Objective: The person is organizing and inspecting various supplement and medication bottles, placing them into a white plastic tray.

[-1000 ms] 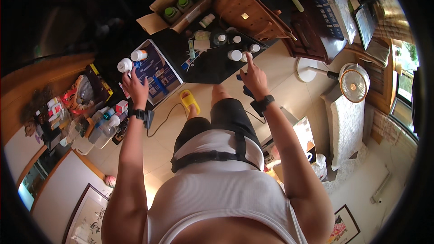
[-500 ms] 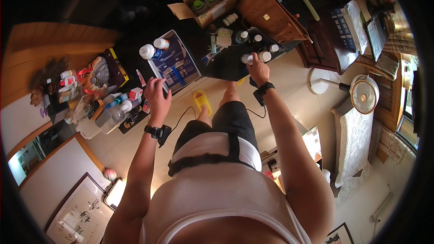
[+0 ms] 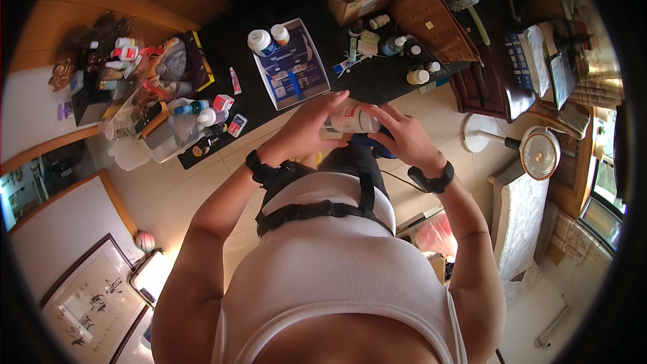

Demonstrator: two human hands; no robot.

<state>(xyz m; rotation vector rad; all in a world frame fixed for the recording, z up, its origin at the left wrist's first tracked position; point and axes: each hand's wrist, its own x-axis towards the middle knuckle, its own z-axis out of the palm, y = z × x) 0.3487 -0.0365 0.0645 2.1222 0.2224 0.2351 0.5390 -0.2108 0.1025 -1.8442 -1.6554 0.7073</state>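
Observation:
A pale pill bottle [image 3: 345, 120] with a white cap lies sideways in the air between my hands, in front of the dark table's near edge. My left hand [image 3: 303, 129] is curved round its base end, thumb and fingers on either side. At the capped end, my right hand [image 3: 409, 140] has its fingers closed on the white cap. Just beyond my left hand, a shallow box lid [image 3: 323, 71] with a blue printed inside lies on the table. A larger white bottle [image 3: 260, 42] and a smaller white bottle [image 3: 280, 34] stand at its far end.
Several bottles, among them a cream-capped one [image 3: 418, 77], stand at the table's right. A cardboard box [image 3: 360, 7] holding green-capped bottles is behind, beside a brown leather bag [image 3: 431, 17]. Clear plastic containers [image 3: 162, 140] crowd the left. A fan [image 3: 541, 152] stands right.
My right hand has brought the pill bottle from the table's right side back toward my body. My left hand has moved right and closed on it. The view has shifted.

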